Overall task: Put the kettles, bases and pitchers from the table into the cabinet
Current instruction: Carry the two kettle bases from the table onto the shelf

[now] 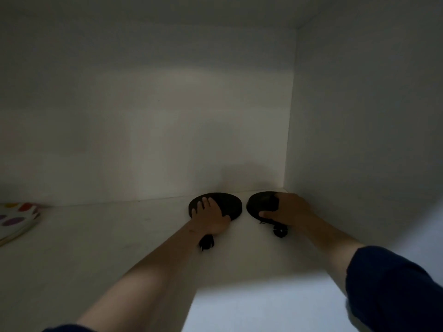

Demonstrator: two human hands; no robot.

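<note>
I look into a dim white cabinet [143,130]. Two round black kettle bases lie side by side on its shelf [100,248] near the back right corner. My left hand [211,215] lies flat on top of the left base [229,203], fingers spread. My right hand [286,209] grips the right base [260,203], thumb at its front edge and fingers over its right side. A black plug [206,242] shows beside my left wrist, and another black plug [280,230] lies in front of the right base. No kettle or pitcher is in view.
A stack of flat white items with coloured spots [16,221] lies on the shelf at the far left. The cabinet's right wall [359,140] stands close to the right base. The back wall is just behind both bases.
</note>
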